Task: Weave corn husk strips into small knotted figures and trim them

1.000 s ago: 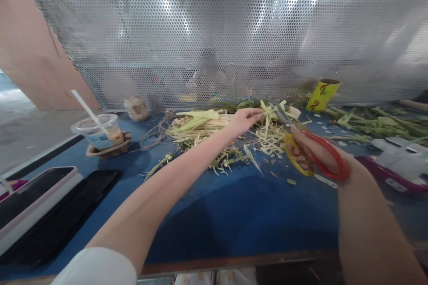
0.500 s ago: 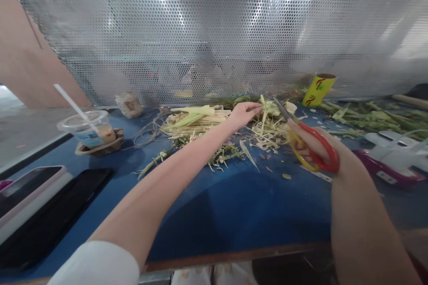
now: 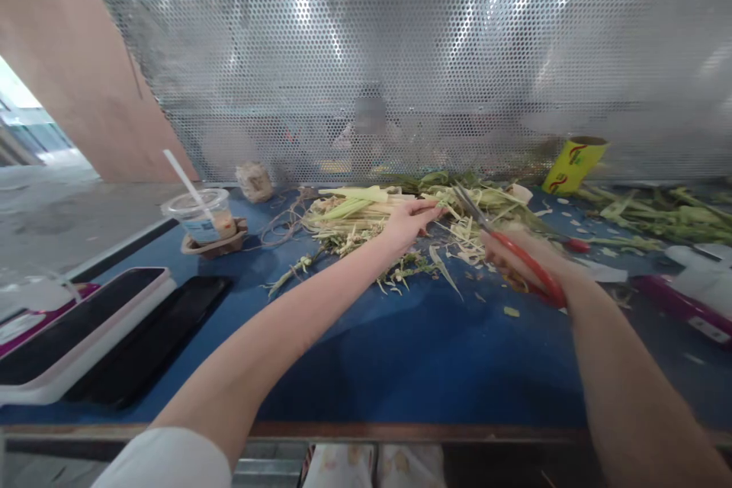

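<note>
My left hand reaches to the middle of the blue table, its fingers pinched on a pale green plant strip at the edge of a heap of cut greenery. In my right hand is a pair of scissors with red and yellow handles. Their blades point up and left, over the heap and just right of my left fingertips. Left of the heap lies a bundle of pale stalks and leaves. Small green trimmings are scattered below my left wrist.
A lidded cup with a straw stands at left in a cardboard holder, near two dark flat devices. A perforated metal screen closes off the back. A yellow tube and more greenery lie at right.
The scissors and my right hand have moved slightly down relative to the heap. My left hand has lowered with its plant strip. The whole view has shifted rightward in the picture.
</note>
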### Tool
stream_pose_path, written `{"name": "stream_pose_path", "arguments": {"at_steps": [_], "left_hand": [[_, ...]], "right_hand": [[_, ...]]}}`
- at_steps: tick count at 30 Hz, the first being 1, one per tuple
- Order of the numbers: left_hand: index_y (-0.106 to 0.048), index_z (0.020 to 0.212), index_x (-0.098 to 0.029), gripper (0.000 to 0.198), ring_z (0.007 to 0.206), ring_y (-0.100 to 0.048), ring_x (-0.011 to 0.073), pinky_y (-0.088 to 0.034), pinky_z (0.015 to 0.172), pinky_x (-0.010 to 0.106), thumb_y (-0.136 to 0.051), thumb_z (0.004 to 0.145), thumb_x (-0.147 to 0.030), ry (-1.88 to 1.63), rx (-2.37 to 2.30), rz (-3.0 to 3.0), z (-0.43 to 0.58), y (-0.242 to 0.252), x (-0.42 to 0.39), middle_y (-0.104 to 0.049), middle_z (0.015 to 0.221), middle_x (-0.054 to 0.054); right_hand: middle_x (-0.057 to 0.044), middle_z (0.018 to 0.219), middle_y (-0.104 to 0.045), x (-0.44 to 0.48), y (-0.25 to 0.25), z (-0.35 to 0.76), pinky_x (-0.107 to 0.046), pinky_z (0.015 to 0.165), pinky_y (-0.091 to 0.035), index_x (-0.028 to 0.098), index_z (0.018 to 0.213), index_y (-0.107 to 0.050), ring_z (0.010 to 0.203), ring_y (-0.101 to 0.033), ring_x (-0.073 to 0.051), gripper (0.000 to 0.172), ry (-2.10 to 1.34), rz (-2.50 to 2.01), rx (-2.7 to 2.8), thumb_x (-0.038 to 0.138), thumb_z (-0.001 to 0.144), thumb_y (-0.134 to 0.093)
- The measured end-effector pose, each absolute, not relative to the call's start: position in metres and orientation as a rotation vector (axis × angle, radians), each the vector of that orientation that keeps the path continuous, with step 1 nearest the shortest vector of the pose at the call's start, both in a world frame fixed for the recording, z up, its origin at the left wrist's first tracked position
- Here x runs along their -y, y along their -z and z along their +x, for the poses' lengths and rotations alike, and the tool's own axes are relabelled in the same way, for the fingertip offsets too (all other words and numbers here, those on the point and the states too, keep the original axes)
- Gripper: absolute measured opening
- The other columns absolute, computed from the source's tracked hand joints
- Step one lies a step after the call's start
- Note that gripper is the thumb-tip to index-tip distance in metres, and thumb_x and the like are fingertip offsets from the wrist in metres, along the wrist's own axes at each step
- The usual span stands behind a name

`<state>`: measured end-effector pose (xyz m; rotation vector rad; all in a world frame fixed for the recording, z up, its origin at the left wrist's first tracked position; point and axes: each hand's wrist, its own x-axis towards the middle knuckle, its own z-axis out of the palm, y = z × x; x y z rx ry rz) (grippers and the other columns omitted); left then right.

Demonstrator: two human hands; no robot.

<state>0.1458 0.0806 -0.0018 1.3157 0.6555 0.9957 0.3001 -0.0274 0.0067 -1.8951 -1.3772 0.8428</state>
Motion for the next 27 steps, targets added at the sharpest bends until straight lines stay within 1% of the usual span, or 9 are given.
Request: {"name": "stream_pose_path", "arguments": {"at_steps": [4, 7, 9, 12, 15, 19, 23, 27], "left_hand": [[-0.065, 0.080, -0.014, 0.015, 0.067, -0.057, 0.0114, -0.038, 0.050, 0.019, -0.064, 0.068, -0.021, -1.014, -0.635, 1.251, 0.128, 0.001, -0.065, -0.068, 0.083, 0.007], [-0.065, 0.078, -0.014, 0.016, 0.072, -0.058, 0.0136, -0.041, 0.052, 0.021, -0.064, 0.068, -0.025, -1.047, -0.603, 1.215, 0.111, -0.001, -0.052, -0.067, 0.086, 0.007], [-0.065, 0.077, -0.012, 0.016, 0.074, -0.058, 0.0141, -0.042, 0.052, 0.021, -0.064, 0.068, -0.025, -1.087, -0.593, 1.181, 0.099, -0.003, -0.045, -0.067, 0.087, 0.008], [-0.064, 0.078, -0.011, 0.017, 0.075, -0.058, 0.0143, -0.042, 0.051, 0.019, -0.066, 0.065, -0.023, -1.187, -0.594, 1.077, 0.084, -0.005, -0.040, -0.067, 0.085, 0.008], [-0.063, 0.075, -0.012, 0.016, 0.068, -0.057, 0.0113, -0.040, 0.048, 0.018, -0.068, 0.063, -0.022, -1.248, -0.611, 0.991, 0.075, -0.005, -0.041, -0.067, 0.081, 0.006], [-0.062, 0.071, -0.014, 0.013, 0.055, -0.051, 0.0063, -0.038, 0.045, 0.016, -0.069, 0.061, -0.019, -1.283, -0.638, 0.924, 0.073, -0.004, -0.046, -0.065, 0.069, 0.002], [-0.061, 0.070, -0.013, 0.011, 0.055, -0.051, 0.0062, -0.038, 0.047, 0.017, -0.067, 0.063, -0.019, -1.274, -0.615, 0.920, 0.073, -0.004, -0.046, -0.065, 0.068, 0.002], [-0.060, 0.070, -0.013, 0.010, 0.059, -0.053, 0.0075, -0.037, 0.047, 0.017, -0.066, 0.065, -0.020, -1.259, -0.602, 0.944, 0.073, -0.003, -0.045, -0.066, 0.071, 0.003]], "right_hand": [[0.006, 0.045, -0.036, 0.025, -0.007, 0.292, -0.021, 0.036, -0.033, 0.019, 0.060, -0.041, 0.036, -0.038, -0.008, 0.039, -0.832, -1.881, 1.443, 0.056, 0.069, -0.051], [0.007, 0.047, -0.036, 0.030, -0.011, 0.284, -0.020, 0.036, -0.031, 0.020, 0.062, -0.040, 0.037, -0.036, -0.007, 0.035, -0.836, -1.793, 1.515, 0.052, 0.072, -0.048], [0.007, 0.048, -0.036, 0.033, -0.012, 0.280, -0.020, 0.037, -0.031, 0.020, 0.063, -0.040, 0.037, -0.037, -0.007, 0.034, -0.858, -1.747, 1.553, 0.051, 0.074, -0.045], [0.006, 0.050, -0.039, 0.035, -0.007, 0.276, -0.021, 0.037, -0.033, 0.020, 0.065, -0.042, 0.038, -0.040, -0.008, 0.034, -0.871, -1.699, 1.635, 0.053, 0.071, -0.046], [0.006, 0.048, -0.039, 0.035, -0.001, 0.276, -0.022, 0.037, -0.033, 0.020, 0.063, -0.042, 0.037, -0.041, -0.009, 0.035, -0.868, -1.667, 1.763, 0.053, 0.069, -0.051], [0.006, 0.048, -0.040, 0.036, 0.000, 0.279, -0.022, 0.039, -0.034, 0.019, 0.064, -0.042, 0.038, -0.042, -0.008, 0.036, -0.924, -1.648, 1.859, 0.054, 0.072, -0.049], [0.005, 0.050, -0.043, 0.040, -0.004, 0.280, -0.021, 0.043, -0.036, 0.019, 0.067, -0.042, 0.041, -0.043, -0.008, 0.036, -1.017, -1.613, 1.951, 0.053, 0.078, -0.043], [0.005, 0.052, -0.042, 0.041, -0.004, 0.279, -0.020, 0.041, -0.036, 0.019, 0.067, -0.043, 0.040, -0.043, -0.008, 0.036, -1.045, -1.634, 1.944, 0.053, 0.076, -0.047]]}}
